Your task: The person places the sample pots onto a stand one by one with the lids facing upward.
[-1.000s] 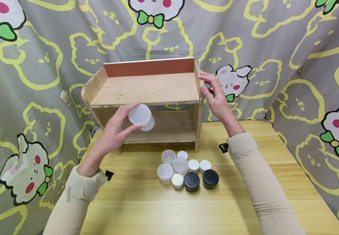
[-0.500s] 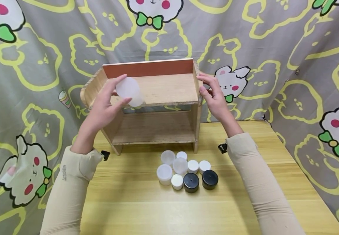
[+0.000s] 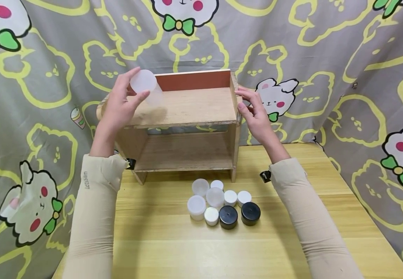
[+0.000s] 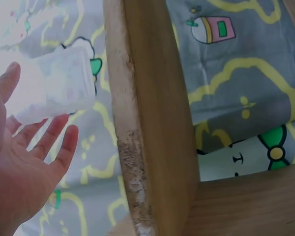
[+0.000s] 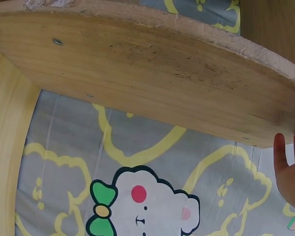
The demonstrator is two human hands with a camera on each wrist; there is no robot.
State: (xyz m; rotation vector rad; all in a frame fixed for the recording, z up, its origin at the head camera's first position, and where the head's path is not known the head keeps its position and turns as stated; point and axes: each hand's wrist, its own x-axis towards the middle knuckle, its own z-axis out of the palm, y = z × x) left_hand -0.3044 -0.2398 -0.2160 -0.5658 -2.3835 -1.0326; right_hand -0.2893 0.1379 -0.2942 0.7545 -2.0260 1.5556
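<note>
In the head view, my left hand [image 3: 119, 102] pinches a translucent white plastic jar [image 3: 155, 94] between thumb and fingers. It holds the jar tilted above the left part of the wooden shelf's top board [image 3: 198, 106]. The left wrist view shows the jar [image 4: 69, 83] clear of the shelf's board edge [image 4: 132, 113], with thumb and fingers around its near end. My right hand [image 3: 259, 116] rests its fingertips on the shelf's right side panel. From the right wrist, that panel [image 5: 152, 64] fills the upper part, and a few fingers [image 5: 280, 152] show at the right edge.
In front of the shelf, a cluster stands on the wooden table [image 3: 173, 252]: several translucent jars [image 3: 196, 207], several small white-lidded jars [image 3: 211, 216] and two black jars [image 3: 228, 217]. A lower board [image 3: 187, 153] spans the shelf. A patterned curtain [image 3: 313, 50] hangs behind.
My left hand has lifted the jar up and to the left, from before the shelf's front opening to above its top board. The right hand stays on the side panel.
</note>
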